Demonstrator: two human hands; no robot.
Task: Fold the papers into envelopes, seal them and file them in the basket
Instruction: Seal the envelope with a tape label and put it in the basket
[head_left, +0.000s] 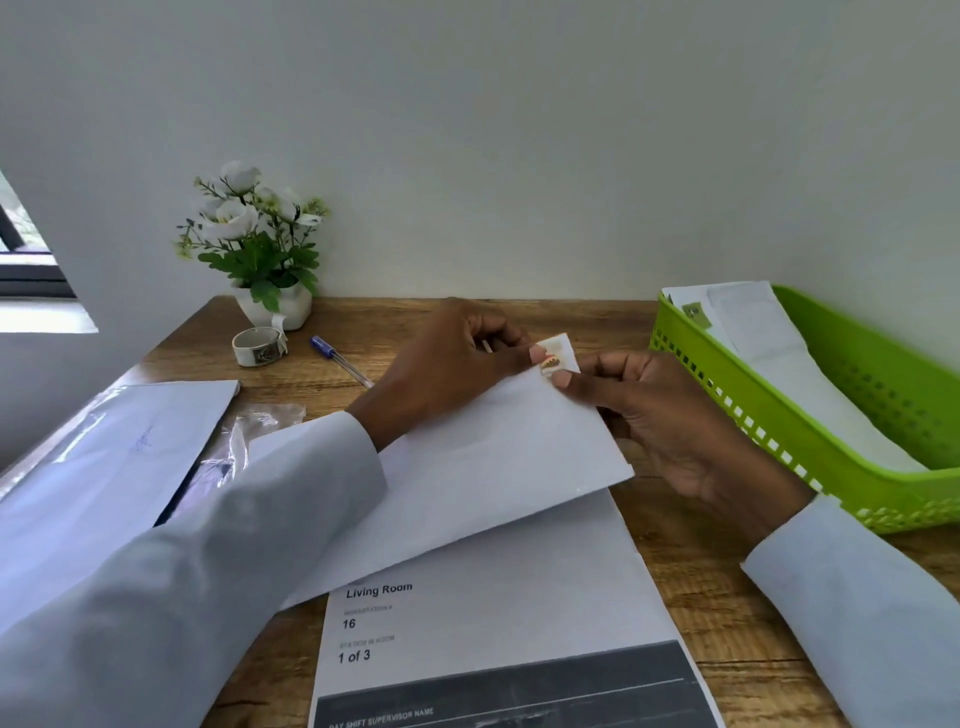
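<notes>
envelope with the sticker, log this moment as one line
step: sealing | left hand: pinches sticker at envelope corner | right hand: holds envelope, thumb by sticker | basket: envelopes inside

A white-flowered plant in a white pot (272, 306), a tape roll (258, 346) and a blue-capped pen (340, 359) are sitting on the wooden desk (691, 561).
</notes>
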